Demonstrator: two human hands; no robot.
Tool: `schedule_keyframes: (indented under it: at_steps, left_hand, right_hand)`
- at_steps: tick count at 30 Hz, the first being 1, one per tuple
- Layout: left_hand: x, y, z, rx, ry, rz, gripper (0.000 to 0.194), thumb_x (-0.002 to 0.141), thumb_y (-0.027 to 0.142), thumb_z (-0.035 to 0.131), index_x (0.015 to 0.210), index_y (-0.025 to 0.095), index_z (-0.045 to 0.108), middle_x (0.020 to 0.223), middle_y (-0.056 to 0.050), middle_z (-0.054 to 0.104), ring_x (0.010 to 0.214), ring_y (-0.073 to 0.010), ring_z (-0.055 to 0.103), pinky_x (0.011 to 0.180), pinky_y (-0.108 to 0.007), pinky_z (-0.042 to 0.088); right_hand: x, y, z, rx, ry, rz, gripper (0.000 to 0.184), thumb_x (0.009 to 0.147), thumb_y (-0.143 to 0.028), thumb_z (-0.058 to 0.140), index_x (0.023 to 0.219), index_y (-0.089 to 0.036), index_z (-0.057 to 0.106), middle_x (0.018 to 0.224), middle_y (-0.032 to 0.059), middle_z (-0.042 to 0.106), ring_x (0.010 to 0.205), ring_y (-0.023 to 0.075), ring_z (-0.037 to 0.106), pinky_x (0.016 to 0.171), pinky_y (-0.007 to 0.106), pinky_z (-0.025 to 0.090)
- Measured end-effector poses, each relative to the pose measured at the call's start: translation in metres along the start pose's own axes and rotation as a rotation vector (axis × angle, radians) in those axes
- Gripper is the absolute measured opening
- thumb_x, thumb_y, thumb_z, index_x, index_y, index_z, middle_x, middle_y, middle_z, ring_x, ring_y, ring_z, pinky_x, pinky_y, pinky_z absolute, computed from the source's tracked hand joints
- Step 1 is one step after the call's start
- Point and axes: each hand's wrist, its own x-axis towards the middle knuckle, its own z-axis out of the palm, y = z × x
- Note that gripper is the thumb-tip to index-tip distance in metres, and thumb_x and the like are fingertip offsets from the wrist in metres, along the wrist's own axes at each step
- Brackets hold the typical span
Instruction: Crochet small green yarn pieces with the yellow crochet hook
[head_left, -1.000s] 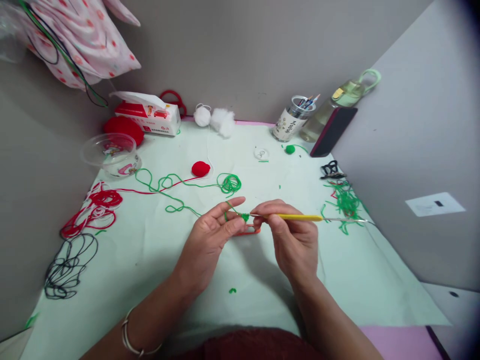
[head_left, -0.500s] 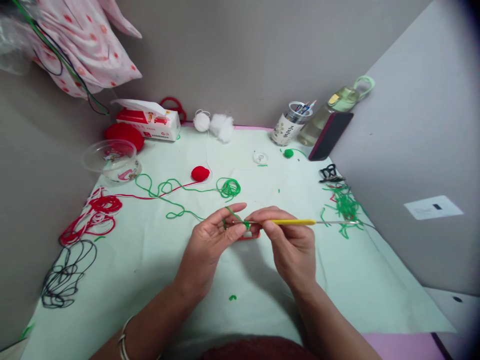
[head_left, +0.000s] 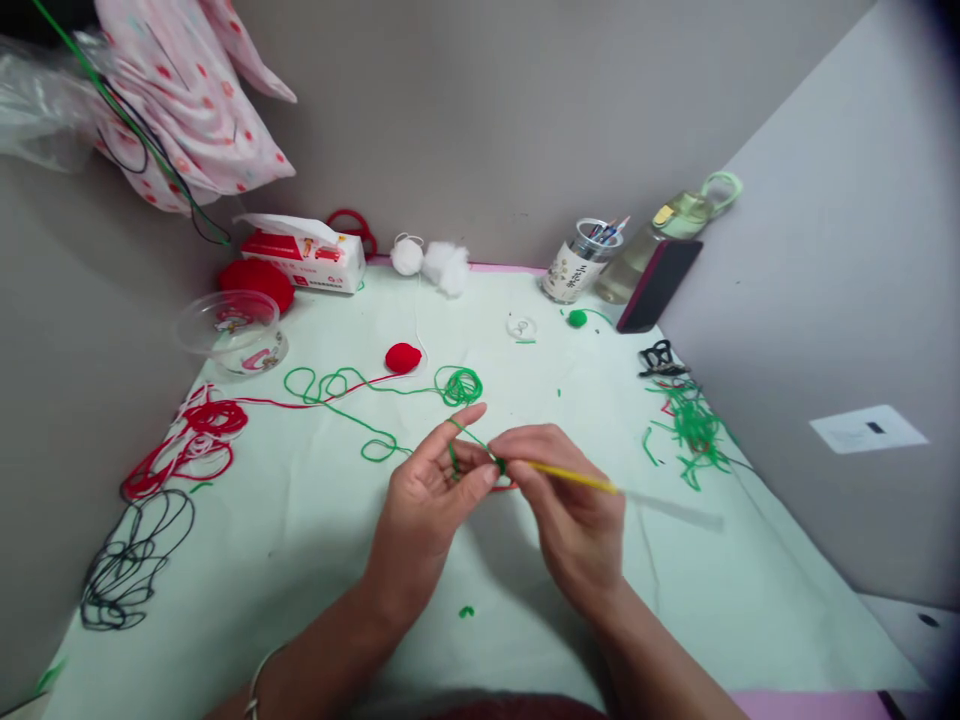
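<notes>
1. Two bare hands work close together above the pale green table cover [head_left: 337, 600], their fingertips almost meeting.
2. Left hand [head_left: 420, 500]: thumb and a finger pinch a small green crochet piece [head_left: 500, 465], with the index finger raised and green yarn [head_left: 471, 434] running from it down to the piece.
3. Right hand [head_left: 581, 525]: thumb and fingers pinch the yellow-handled crochet hook [head_left: 574, 475], which slants down to the right; its far metal end is blurred, and its tip is too small to make out at the piece.
4. Just below the fingertips shows part of an orange-red item [head_left: 507, 487], mostly hidden; whether it is held, I cannot tell.
5. Beyond the hands lie a loose green yarn coil [head_left: 459, 386] and a red ball [head_left: 403, 358].
6. Toward the left edge sit a red-and-white yarn tangle [head_left: 214, 420], a black cord tangle [head_left: 127, 565] and a clear plastic tub [head_left: 256, 353].
7. Along the back stand a tissue pack [head_left: 330, 268], a white yarn ball [head_left: 407, 256] beside white stuffing [head_left: 447, 268], and a pen jar [head_left: 574, 272].
8. On the right, a phone [head_left: 660, 287] leans by a water bottle [head_left: 637, 255], with green yarn scraps [head_left: 694, 430] nearer.
</notes>
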Motion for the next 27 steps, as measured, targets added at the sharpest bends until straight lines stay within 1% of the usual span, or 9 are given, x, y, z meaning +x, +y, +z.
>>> schedule_keyframes:
  at_steps: [2, 4, 11, 15, 19, 22, 24, 25, 27]
  left_hand:
    - [-0.002, -0.002, 0.000, 0.017, -0.026, -0.022, 0.051, 0.084, 0.023, 0.082, 0.133, 0.026, 0.069, 0.086, 0.003, 0.070, 0.090, -0.0144, 0.068, 0.095, -0.031, 0.053]
    - [-0.003, -0.001, -0.001, 0.012, -0.072, -0.065, 0.051, 0.084, 0.024, 0.083, 0.133, 0.026, 0.069, 0.090, 0.002, 0.071, 0.094, -0.0149, 0.069, 0.098, -0.031, 0.051]
    - [-0.002, 0.004, -0.006, -0.020, -0.127, -0.104, 0.041, 0.087, 0.023, 0.081, 0.127, 0.030, 0.074, 0.092, 0.003, 0.065, 0.099, -0.0174, 0.071, 0.104, -0.035, 0.049]
    - [-0.003, 0.004, -0.007, -0.020, -0.135, -0.106, 0.038, 0.088, 0.024, 0.079, 0.125, 0.030, 0.075, 0.093, 0.003, 0.063, 0.101, -0.0192, 0.072, 0.109, -0.038, 0.047]
    - [-0.003, 0.006, -0.006, -0.033, -0.116, -0.116, 0.037, 0.087, 0.024, 0.080, 0.123, 0.029, 0.076, 0.091, 0.003, 0.063, 0.098, -0.0184, 0.071, 0.106, -0.038, 0.048]
    - [-0.002, 0.007, -0.004, -0.043, -0.092, -0.131, 0.040, 0.086, 0.022, 0.080, 0.125, 0.027, 0.075, 0.089, 0.002, 0.065, 0.094, -0.0171, 0.070, 0.104, -0.036, 0.047]
    - [-0.002, 0.008, -0.004, -0.063, -0.096, -0.159, 0.040, 0.086, 0.022, 0.079, 0.126, 0.024, 0.074, 0.090, 0.001, 0.068, 0.095, -0.0173, 0.069, 0.104, -0.035, 0.047]
    - [-0.001, 0.008, -0.004, -0.079, -0.102, -0.175, 0.039, 0.086, 0.021, 0.078, 0.125, 0.022, 0.075, 0.091, -0.001, 0.070, 0.095, -0.0177, 0.069, 0.104, -0.035, 0.047]
    - [-0.001, 0.009, -0.004, -0.113, -0.103, -0.192, 0.037, 0.085, 0.020, 0.078, 0.122, 0.020, 0.076, 0.092, -0.002, 0.072, 0.093, -0.0178, 0.070, 0.103, -0.035, 0.048]
  right_hand:
    - [-0.003, -0.001, 0.003, -0.123, 0.026, -0.115, 0.032, 0.093, -0.003, 0.064, 0.109, -0.026, 0.080, 0.102, 0.0075, 0.078, 0.093, 0.0200, 0.073, 0.072, 0.031, 0.061]
    - [-0.004, 0.000, 0.003, -0.112, 0.060, -0.105, 0.033, 0.093, -0.003, 0.065, 0.109, -0.028, 0.080, 0.102, 0.0067, 0.079, 0.092, 0.0202, 0.073, 0.073, 0.033, 0.061]
    - [0.002, 0.008, -0.010, 0.321, 0.039, 0.288, 0.014, 0.097, -0.030, 0.069, 0.097, -0.025, 0.081, 0.091, 0.0049, 0.078, 0.073, 0.0154, 0.069, 0.066, 0.029, 0.059]
    - [0.006, 0.005, -0.011, 0.462, 0.022, 0.356, 0.017, 0.099, -0.033, 0.066, 0.092, -0.023, 0.078, 0.086, 0.0043, 0.078, 0.067, 0.0125, 0.068, 0.066, 0.026, 0.060]
    - [0.004, 0.003, -0.009, 0.280, 0.029, 0.276, 0.020, 0.103, -0.030, 0.059, 0.097, -0.024, 0.077, 0.091, 0.0052, 0.079, 0.068, 0.0147, 0.069, 0.064, 0.029, 0.061]
    - [-0.003, 0.001, -0.005, -0.092, 0.071, 0.001, 0.021, 0.099, -0.016, 0.062, 0.104, -0.026, 0.079, 0.098, 0.0073, 0.080, 0.082, 0.0199, 0.075, 0.068, 0.034, 0.062]
    - [-0.007, 0.000, -0.003, -0.211, 0.083, -0.164, 0.029, 0.094, -0.008, 0.064, 0.108, -0.028, 0.080, 0.104, 0.0084, 0.081, 0.090, 0.0227, 0.076, 0.070, 0.035, 0.062]
    - [-0.008, -0.001, -0.002, -0.201, 0.078, -0.181, 0.030, 0.093, -0.007, 0.065, 0.108, -0.029, 0.081, 0.106, 0.0084, 0.081, 0.093, 0.0235, 0.077, 0.071, 0.036, 0.063]
    - [-0.007, -0.001, -0.003, -0.077, 0.061, -0.077, 0.026, 0.096, -0.011, 0.065, 0.107, -0.029, 0.081, 0.105, 0.0073, 0.081, 0.091, 0.0227, 0.076, 0.073, 0.037, 0.063]
